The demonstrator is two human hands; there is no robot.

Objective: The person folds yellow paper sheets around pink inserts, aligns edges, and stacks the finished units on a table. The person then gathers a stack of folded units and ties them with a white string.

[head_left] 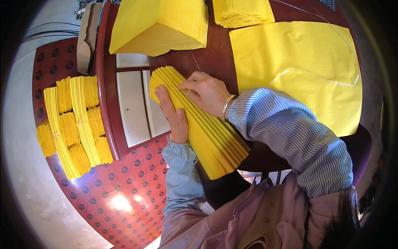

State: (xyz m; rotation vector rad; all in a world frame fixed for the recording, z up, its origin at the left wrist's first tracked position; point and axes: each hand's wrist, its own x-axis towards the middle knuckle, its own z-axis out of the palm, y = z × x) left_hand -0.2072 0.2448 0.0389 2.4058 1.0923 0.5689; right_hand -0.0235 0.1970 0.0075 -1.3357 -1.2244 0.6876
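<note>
A yellow sheet folded into long narrow pleats point(209, 139) lies slantwise in front of me, its narrow end away from me and its wider, fanned end toward my body. My left hand point(171, 114) rests along its left side, fingers stretched out and thumb apart. Near the far end, my right hand point(206, 93) has its fingers curled onto the folds, pinching a pleat. A flat yellow sheet point(298, 54) is spread to the right, with a clear thin strand point(317, 78) lying across it. Striped sleeves cover both forearms, and a bangle circles the right wrist.
Beyond the pleats stands a large folded yellow stack point(166, 25), with a smaller yellow stack point(242, 12) right of it. Bundles of pleated yellow pieces point(74, 124) lie at the left on a red patterned mat point(132, 199). White tiles point(132, 103) edge the dark red table point(219, 45).
</note>
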